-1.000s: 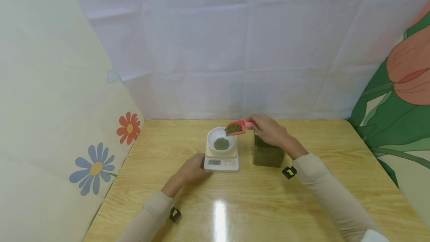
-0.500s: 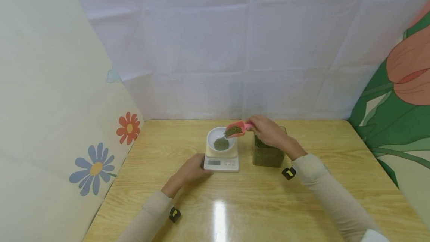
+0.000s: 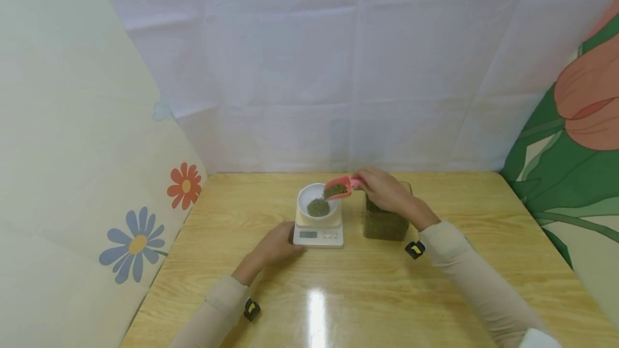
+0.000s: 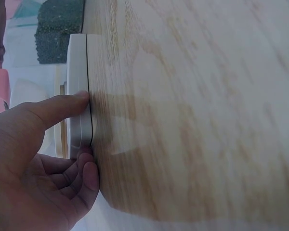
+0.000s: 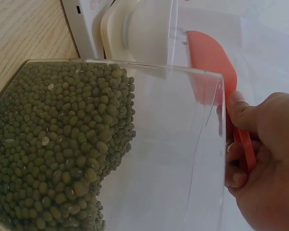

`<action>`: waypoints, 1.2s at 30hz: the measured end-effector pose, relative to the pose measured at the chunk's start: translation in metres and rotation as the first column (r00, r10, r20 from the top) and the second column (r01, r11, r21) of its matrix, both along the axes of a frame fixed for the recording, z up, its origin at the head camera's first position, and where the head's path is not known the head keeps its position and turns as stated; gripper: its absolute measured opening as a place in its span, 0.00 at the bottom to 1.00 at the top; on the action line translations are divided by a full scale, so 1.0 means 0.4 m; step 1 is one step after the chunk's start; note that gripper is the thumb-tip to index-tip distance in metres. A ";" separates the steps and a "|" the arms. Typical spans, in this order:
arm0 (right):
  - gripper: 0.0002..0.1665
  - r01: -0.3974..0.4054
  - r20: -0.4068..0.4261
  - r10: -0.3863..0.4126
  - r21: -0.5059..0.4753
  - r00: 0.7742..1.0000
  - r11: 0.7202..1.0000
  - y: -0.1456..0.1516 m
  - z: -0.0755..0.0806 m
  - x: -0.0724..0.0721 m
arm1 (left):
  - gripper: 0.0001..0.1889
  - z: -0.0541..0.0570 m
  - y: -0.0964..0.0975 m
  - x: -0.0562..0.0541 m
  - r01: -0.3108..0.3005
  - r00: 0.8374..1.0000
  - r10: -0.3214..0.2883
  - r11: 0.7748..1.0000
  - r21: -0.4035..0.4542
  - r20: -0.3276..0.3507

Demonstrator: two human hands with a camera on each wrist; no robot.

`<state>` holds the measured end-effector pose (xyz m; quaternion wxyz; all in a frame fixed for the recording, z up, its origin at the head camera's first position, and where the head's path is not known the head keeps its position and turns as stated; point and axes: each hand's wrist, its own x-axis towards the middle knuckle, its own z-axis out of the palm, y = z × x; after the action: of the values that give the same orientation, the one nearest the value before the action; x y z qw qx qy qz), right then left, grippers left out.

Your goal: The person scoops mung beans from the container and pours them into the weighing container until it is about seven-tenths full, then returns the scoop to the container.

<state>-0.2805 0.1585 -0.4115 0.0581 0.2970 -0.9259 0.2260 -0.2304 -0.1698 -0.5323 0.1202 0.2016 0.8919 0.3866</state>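
- The left hand grips the near left corner of the white kitchen scale, thumb laid against its front edge and the other fingers curled at its side.
- Just right of that hand, the scale lies flat on the wooden tabletop, its small grey display on the near panel; the reading is too small to make out.
- Beyond the left hand and a little to its right, the white bowl stands upright on the scale, with a small heap of green beans in the bottom.
- The right hand pinches the handle of the pink scoop between thumb and curled fingers.
- Left of the right hand, the scoop reaches over the bowl's right side, its lip tipped down and apart from the rim; it carries more beans.
- Below the right hand, partly hidden by it in the head view, the clear container stands on the tabletop, well apart from the left hand; beans fill much of it, with bare clear wall above them.
- Behind both hands, past the tabletop, hangs a creased pale sheet.
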 end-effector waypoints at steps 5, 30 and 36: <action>0.15 -0.001 0.007 0.001 0.004 1.000 1.000 -0.001 0.004 0.004 | 0.24 0.003 0.001 0.001 -0.001 1.000 0.001 1.000 -0.001 0.004; 0.16 -0.011 -0.013 0.012 0.041 1.000 0.999 -0.001 0.014 0.004 | 0.25 0.007 0.001 0.008 -0.016 1.000 0.015 0.999 -0.038 -0.022; 0.15 -0.018 -0.027 0.019 0.055 0.999 0.998 -0.001 0.017 0.007 | 0.25 0.005 0.001 0.008 -0.014 1.000 0.013 0.999 -0.033 -0.025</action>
<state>-0.2779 0.1580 -0.4049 0.0607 0.3101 -0.9281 0.1968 -0.2273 -0.1695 -0.5301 0.1100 0.1983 0.9009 0.3702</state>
